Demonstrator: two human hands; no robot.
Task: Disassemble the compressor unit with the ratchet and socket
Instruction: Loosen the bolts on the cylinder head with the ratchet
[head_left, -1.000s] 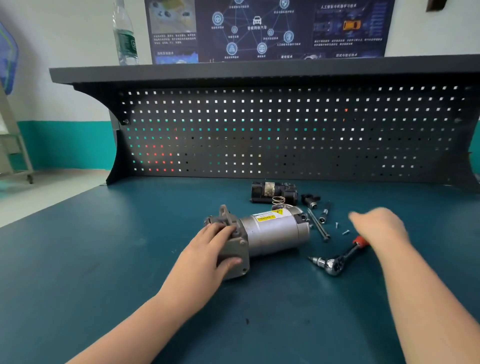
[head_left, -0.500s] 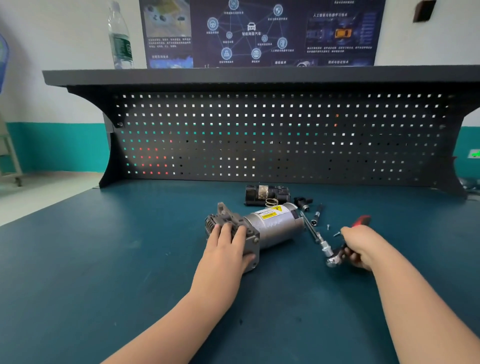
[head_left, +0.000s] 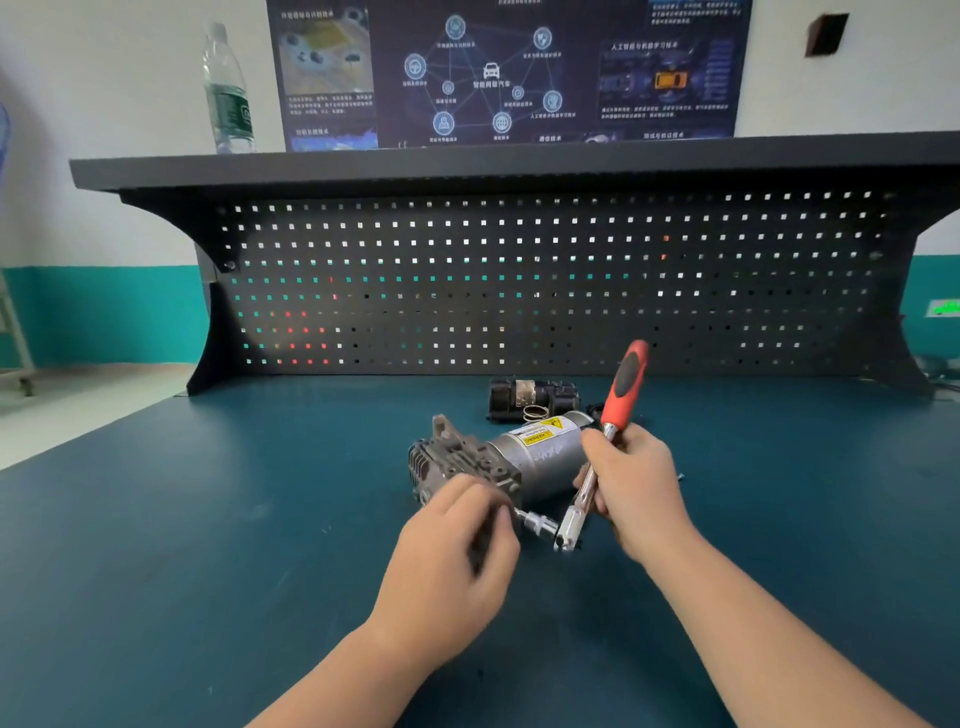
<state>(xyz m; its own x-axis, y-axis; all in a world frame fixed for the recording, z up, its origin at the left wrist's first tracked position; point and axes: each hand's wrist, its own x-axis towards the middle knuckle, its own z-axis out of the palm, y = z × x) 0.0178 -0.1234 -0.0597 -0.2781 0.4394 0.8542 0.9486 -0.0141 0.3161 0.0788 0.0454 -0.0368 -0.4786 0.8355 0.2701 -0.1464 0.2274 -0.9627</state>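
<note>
Beside ribbed metal compressor (head_left: 498, 462), right hand (head_left: 636, 486) clasping chrome ratchet (head_left: 597, 467) (left hand (head_left: 457, 551) blurred, grip unclear).

The compressor unit (head_left: 524, 457) carries a yellow label (head_left: 543, 432) with a warning triangle — its print is too small to read. The wall poster (head_left: 509, 73) bears Chinese captions around round icons and car pictures — all too blurred to make out.

Single head-worn wide-angle view, looking forward and down across workbench (head_left: 156, 545) toward pegboard (head_left: 519, 286); close range.
</note>
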